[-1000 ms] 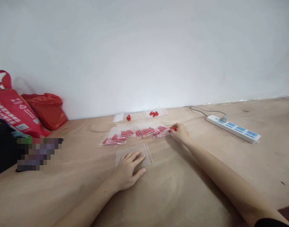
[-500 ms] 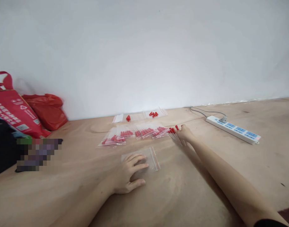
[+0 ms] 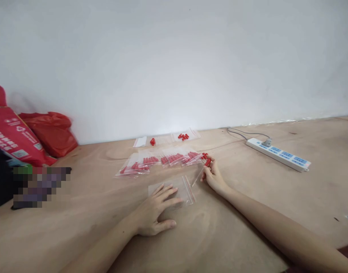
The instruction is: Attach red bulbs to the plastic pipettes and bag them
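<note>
My left hand (image 3: 159,210) lies flat with fingers spread on a clear zip-lock bag (image 3: 183,189), whose red-striped seal faces right. In my right hand (image 3: 215,176) the fingers are closed on a dropper (image 3: 207,162) with a red rubber bulb; its thin clear tube slants down and left toward the bag's seal. More red bulbs (image 3: 204,156) show just behind those fingers; their tubes are mostly hidden by the hand. Beyond my left hand, several zip-lock bags (image 3: 174,157) filled with red-bulbed droppers lie overlapping in a row.
Near the wall are loose red bulbs (image 3: 183,136) on a bag, clear tubes (image 3: 163,140) and a white slip (image 3: 140,141). A power strip (image 3: 278,154) with a plugged-in cable lies right. Red bags (image 3: 50,132) and a pixelated patch (image 3: 41,187) are at left.
My right hand has pulled back toward me and slightly left, lifting one dropper from the group at the right end of the row. My left hand stays spread on the bag.
</note>
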A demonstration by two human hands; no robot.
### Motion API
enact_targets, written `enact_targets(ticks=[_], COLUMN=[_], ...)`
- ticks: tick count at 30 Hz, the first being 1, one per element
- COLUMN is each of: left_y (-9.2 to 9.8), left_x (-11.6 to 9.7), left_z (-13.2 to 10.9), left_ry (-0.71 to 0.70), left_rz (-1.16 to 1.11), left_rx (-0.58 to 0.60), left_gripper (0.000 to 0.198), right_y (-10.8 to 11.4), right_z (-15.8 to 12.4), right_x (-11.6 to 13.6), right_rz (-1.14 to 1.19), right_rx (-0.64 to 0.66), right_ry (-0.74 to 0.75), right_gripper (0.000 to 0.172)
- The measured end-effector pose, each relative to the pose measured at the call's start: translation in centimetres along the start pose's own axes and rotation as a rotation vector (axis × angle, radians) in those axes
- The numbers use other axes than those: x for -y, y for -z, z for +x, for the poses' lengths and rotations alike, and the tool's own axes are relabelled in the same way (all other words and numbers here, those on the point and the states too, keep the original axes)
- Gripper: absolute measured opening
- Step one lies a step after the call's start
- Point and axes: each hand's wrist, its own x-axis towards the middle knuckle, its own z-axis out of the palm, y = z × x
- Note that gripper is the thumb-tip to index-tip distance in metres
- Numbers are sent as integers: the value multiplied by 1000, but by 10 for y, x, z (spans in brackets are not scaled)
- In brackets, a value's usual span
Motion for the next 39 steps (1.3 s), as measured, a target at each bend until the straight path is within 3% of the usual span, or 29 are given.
enact_targets(ticks=[12,23,30,34,39], left_y=[0,0,0,-2,-7], left_x=[-1,0,0,2,6], left_z=[0,0,0,-1,-5], left_ry=[-7,-6,-27,-21,-46], left_rz=[-25,4,-6,20,8], left_rx=[-21,-14,-12,-37,-164], left_gripper=[54,62,62,62,48], right_y=[-16,-3,-10,-11,-6], right_z=[-11,-17,-21,-17,-10], right_x=[11,19,20,18,17], right_rz=[113,-36,113,108,33], right_rx=[-7,406,641,622,550], right_ry=[-70,-103,-224,-242,-237], right_gripper=[43,27,33,32,29])
